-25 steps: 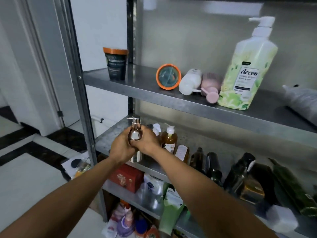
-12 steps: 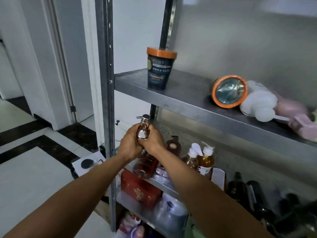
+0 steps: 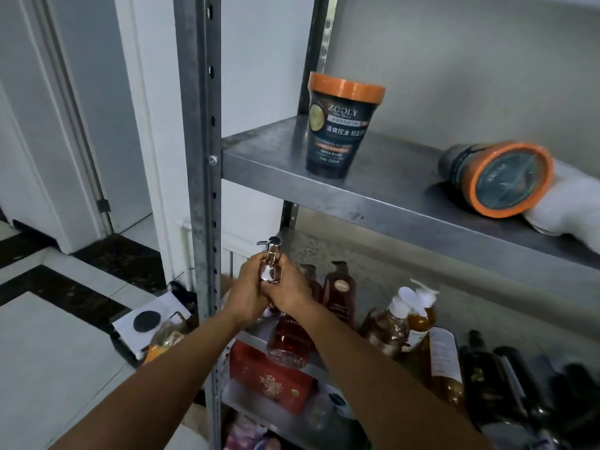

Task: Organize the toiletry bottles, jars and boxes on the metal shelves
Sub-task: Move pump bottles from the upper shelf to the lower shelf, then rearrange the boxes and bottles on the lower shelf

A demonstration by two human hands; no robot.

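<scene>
Both hands are curled tight around the shiny neck of a red pump bottle (image 3: 287, 339): the left hand (image 3: 247, 292) wraps it from the left and the right hand (image 3: 290, 292) from the right, fingers meeting just below the silver pump head (image 3: 271, 250). The bottle stands upright at the left front corner of the middle shelf (image 3: 324, 368), just beside the shelf post (image 3: 203, 190); whether its base rests on the shelf I cannot tell. Brown bottles (image 3: 339, 293) stand just behind it, and an orange-lidded jar (image 3: 341, 125) sits upright on the upper shelf (image 3: 276, 164).
</scene>
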